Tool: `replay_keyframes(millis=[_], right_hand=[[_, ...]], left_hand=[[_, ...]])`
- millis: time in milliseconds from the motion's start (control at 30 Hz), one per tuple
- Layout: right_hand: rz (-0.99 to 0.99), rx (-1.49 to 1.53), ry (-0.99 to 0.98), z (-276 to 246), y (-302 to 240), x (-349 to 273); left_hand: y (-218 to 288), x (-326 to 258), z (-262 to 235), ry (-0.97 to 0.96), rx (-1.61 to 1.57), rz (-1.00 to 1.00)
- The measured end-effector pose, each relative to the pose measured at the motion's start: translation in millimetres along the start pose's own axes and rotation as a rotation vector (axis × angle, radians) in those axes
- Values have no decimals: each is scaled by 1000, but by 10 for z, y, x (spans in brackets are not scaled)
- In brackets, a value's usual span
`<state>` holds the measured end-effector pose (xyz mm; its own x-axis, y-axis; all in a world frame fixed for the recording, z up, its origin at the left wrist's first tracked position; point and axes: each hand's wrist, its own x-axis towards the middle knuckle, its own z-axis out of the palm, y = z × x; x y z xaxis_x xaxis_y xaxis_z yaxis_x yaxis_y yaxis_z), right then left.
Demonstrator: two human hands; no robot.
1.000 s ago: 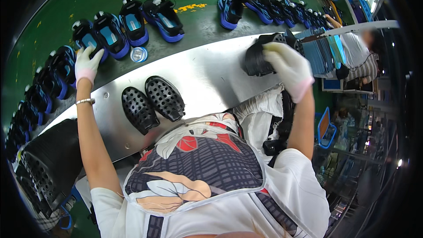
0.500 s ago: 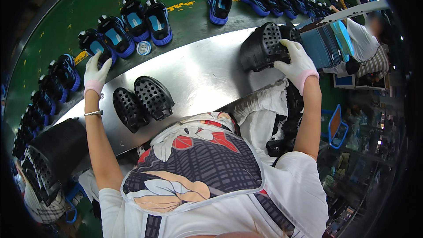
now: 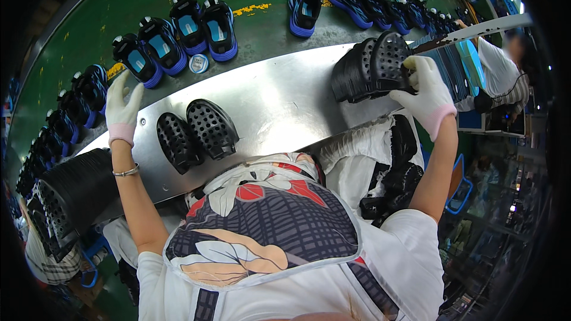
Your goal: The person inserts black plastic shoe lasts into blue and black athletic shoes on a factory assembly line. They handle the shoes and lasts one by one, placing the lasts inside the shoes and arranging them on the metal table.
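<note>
My left hand (image 3: 123, 107), in a white glove with a pink cuff, is held open at the left with its fingers apart and nothing in it. It is near the row of black and blue sneakers (image 3: 140, 62). At the right, my gloved right hand (image 3: 427, 86) curls its thumb and fingers round the right edge of a black perforated toe-shaped shoe insert (image 3: 389, 62). That insert stands at the end of a stack of similar inserts (image 3: 351, 74). Two more perforated inserts (image 3: 208, 128) lie side by side on the metal worktop (image 3: 273, 104) between my hands.
Sneakers line the green surface beyond the worktop, with a small round white-topped container (image 3: 198, 63) among them. Another stack of black inserts (image 3: 83, 187) is at the lower left. Blue sheets (image 3: 446, 68) and a co-worker (image 3: 496, 65) are at the right; white cloth (image 3: 357, 154) lies near me.
My right hand has moved right and slightly nearer, and the end insert now stands farther forward beside the stack. My left hand has drawn slightly nearer, staying empty.
</note>
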<state>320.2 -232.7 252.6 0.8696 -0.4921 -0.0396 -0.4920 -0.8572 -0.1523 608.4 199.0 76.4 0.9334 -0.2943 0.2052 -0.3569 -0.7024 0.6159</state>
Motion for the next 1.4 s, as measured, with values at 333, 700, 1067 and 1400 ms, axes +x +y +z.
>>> replay_keyframes(millis=[333,700,1067,1400], right_hand=[[-672,408,-117,456,-1721,110],[-750,539,-366,873,-3028,225],[-735,153,-278,1152,-3611,475],[-736,-211,-511,1001,-4015,1516]], left_hand=[[885,-192,147,-512,-1258,-81],[675,-420,-370,-72,-1649,-334],[390,-24,-351,315,-1451,-437],[-247,-120,59,351,-306,121]])
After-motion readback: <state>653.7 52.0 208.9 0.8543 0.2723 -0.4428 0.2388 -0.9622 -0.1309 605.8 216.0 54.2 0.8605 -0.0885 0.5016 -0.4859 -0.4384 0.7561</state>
